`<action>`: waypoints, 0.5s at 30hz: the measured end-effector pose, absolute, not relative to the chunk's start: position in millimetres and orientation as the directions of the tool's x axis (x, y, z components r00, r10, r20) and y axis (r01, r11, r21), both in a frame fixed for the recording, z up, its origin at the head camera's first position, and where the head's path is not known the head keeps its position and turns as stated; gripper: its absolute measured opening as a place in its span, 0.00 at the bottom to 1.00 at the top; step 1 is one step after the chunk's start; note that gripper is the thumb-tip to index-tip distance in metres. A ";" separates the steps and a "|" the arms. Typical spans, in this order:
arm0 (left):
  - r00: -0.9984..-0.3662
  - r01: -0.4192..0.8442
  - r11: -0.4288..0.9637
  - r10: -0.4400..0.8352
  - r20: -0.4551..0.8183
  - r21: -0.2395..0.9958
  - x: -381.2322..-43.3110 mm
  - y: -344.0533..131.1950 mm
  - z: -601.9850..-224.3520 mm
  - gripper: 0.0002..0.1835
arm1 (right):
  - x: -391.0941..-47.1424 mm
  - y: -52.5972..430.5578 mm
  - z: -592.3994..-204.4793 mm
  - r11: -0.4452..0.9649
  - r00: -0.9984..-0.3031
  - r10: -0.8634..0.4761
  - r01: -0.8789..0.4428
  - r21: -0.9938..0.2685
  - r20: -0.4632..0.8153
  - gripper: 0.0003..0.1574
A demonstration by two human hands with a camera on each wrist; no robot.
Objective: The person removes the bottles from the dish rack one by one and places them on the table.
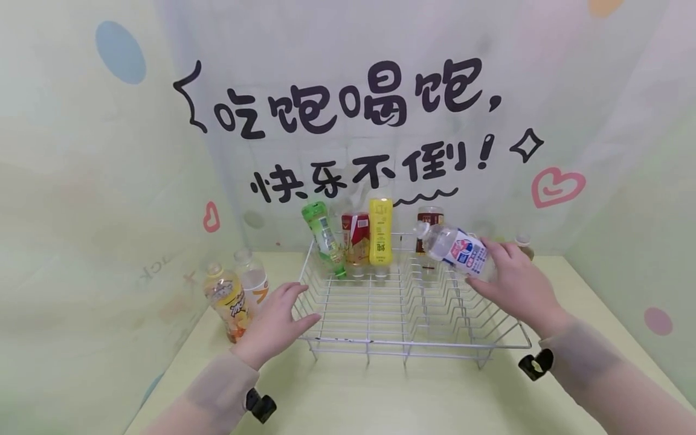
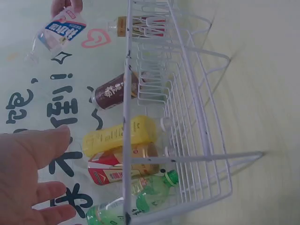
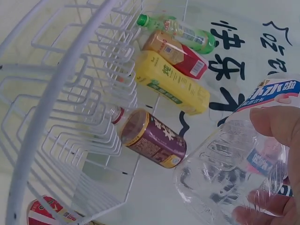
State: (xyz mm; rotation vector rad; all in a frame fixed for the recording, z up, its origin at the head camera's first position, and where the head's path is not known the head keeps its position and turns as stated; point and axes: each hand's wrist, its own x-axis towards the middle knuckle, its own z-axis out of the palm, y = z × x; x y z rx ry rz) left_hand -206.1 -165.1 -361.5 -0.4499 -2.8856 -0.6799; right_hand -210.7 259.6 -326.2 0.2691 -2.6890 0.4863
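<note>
My right hand [image 1: 519, 284] grips a clear plastic bottle [image 1: 457, 249] with a blue, white and pink label, tilted above the right side of a white wire rack [image 1: 405, 344]. In the right wrist view, the thumb and fingers wrap round the bottle near its base. My left hand [image 1: 277, 326] is beside the rack's left edge, fingers apart and holding nothing. Neck-down along the rack's back stand a green bottle [image 1: 324, 238], a red-labelled bottle [image 1: 356, 238], a yellow bottle [image 1: 380, 232] and a dark-labelled bottle [image 3: 154, 138].
Left of the rack, a yellow-orange bottle [image 1: 227, 302] and a clear bottle [image 1: 252, 275] stand upright on the table [image 1: 359, 402]. Behind my right hand, another bottle [image 1: 524, 244] shows its top. Decorated walls rise at the back and both sides.
</note>
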 end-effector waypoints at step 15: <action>-0.976 0.211 0.845 0.160 0.146 0.491 -201.4 -192.5 -404.1 0.37 | -202.6 329.8 -357.0 0.696 -0.912 0.174 -0.154 -0.701 0.372 0.45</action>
